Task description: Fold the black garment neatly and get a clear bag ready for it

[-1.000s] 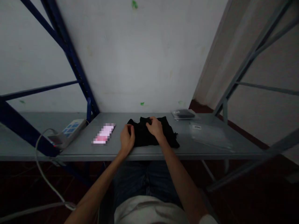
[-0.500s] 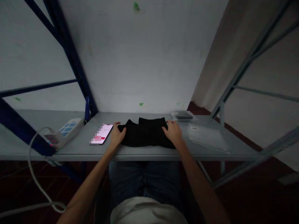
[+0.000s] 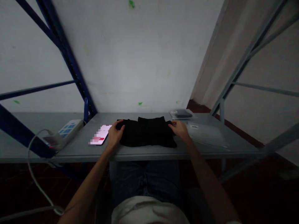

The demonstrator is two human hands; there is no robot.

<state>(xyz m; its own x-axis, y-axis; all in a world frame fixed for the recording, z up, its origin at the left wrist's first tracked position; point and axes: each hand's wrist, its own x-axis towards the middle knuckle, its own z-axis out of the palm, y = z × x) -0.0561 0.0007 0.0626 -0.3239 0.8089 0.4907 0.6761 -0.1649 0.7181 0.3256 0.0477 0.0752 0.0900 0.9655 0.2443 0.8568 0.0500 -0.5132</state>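
Observation:
A folded black cloth garment (image 3: 147,133) lies on the grey shelf in front of me; its exact kind cannot be made out. At its left edge, my left hand (image 3: 115,132) grips the fabric between thumb and fingers. My right hand (image 3: 178,128) pinches the upper right corner of the garment. A narrower folded part of the cloth sticks up along the far side, between both hands.
Left of the garment lies a phone (image 3: 101,135) with a lit screen. Farther left is a white power strip (image 3: 70,129) with a cable. Clear plastic bags (image 3: 206,135) lie at right, behind them a packaged dark item (image 3: 183,114). Blue posts (image 3: 67,59) frame the grey shelf (image 3: 149,157).
My right hand has shifted right and drawn the garment's right corner outward. The cloth's left side is now spread flatter and squarer, with my left hand still at that edge.

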